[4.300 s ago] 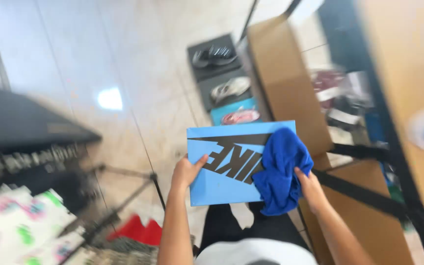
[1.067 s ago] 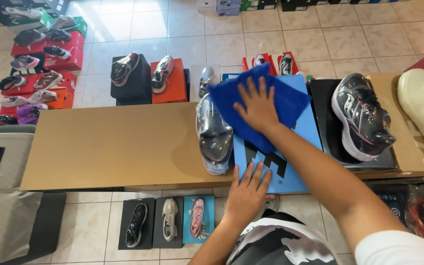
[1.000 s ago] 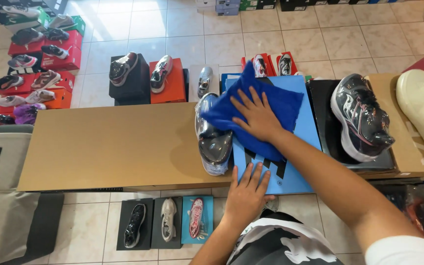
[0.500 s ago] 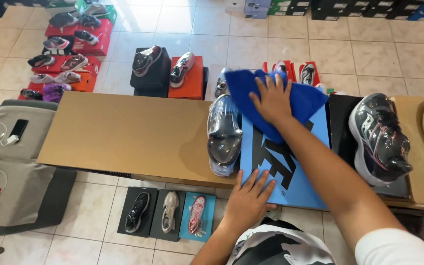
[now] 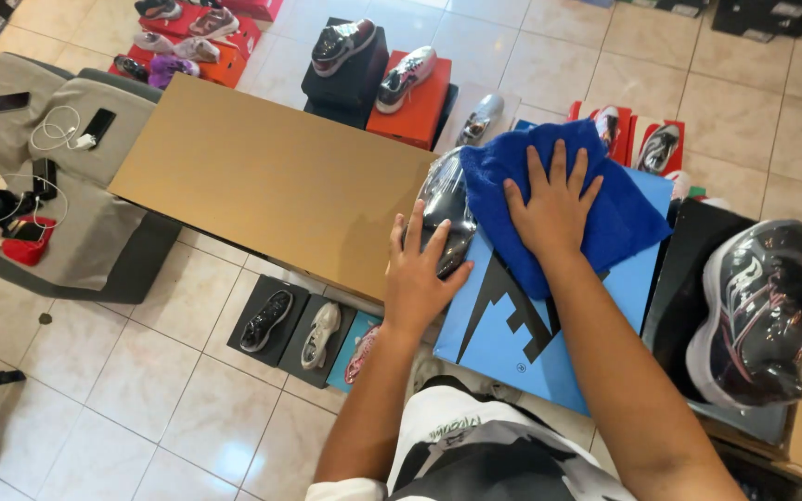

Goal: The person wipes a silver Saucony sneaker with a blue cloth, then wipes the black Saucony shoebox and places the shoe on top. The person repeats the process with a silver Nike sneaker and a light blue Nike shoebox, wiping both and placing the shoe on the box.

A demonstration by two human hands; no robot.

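Nearest the camera, the person's patterned shirt fills the bottom edge, both bare forearms reaching away from it. The left hand (image 5: 422, 276) lies flat with fingers spread, its palm at the near left edge of a light blue shoebox lid (image 5: 522, 339) and its fingertips on a plastic-wrapped shoe (image 5: 446, 206) just left of the lid; it grips nothing. The right hand (image 5: 552, 206) presses down, fingers splayed open, on a blue cloth (image 5: 619, 218) spread over the far half of that lid. The lid rests on a long brown cardboard surface (image 5: 271, 176) that stretches off to the left. To the right, a dark grey sneaker (image 5: 761, 311) sits on a black box. On the tiled floor below the near edge, three shoes lie on small boxes (image 5: 303, 327). Farther off stand a black box and an orange box (image 5: 410, 107), each topped with a shoe. At far left a grey cushioned seat (image 5: 76, 213) holds phones and a white cable.
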